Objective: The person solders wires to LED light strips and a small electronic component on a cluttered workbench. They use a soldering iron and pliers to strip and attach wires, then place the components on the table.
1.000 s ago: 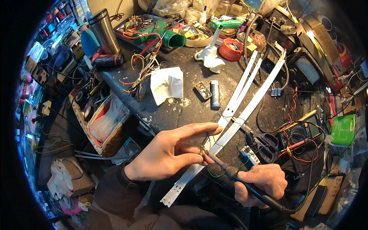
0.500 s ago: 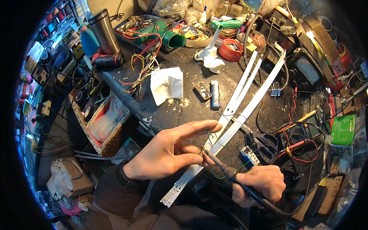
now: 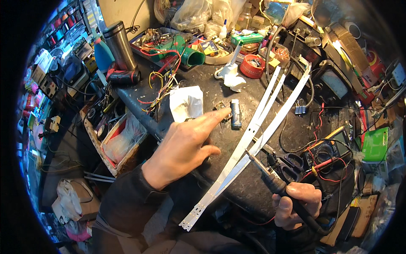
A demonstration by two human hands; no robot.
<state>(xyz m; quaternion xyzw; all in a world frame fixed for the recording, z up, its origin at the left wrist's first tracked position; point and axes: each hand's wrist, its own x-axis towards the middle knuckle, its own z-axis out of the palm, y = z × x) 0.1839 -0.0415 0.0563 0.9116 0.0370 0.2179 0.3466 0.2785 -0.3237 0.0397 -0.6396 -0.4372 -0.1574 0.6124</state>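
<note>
Soldering iron with a black handle and slim metal barrel (image 3: pixel 277 183) was grasped in our right hand (image 3: pixel 298 205), its tip at the long white perforated strips (image 3: pixel 229 161); whether they touched, we could not tell. We had our left hand (image 3: pixel 179 148) unclasped, thumb parted from forefinger, which reached the small dark open tin (image 3: pixel 219 105) just left of the blue pale-capped cylinder (image 3: pixel 236 114). White crumpled paper (image 3: pixel 186 101) lay farther left.

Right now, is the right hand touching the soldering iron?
Touching: the head view shows the right hand with its fingers wrapped around the handle of the soldering iron.
</note>
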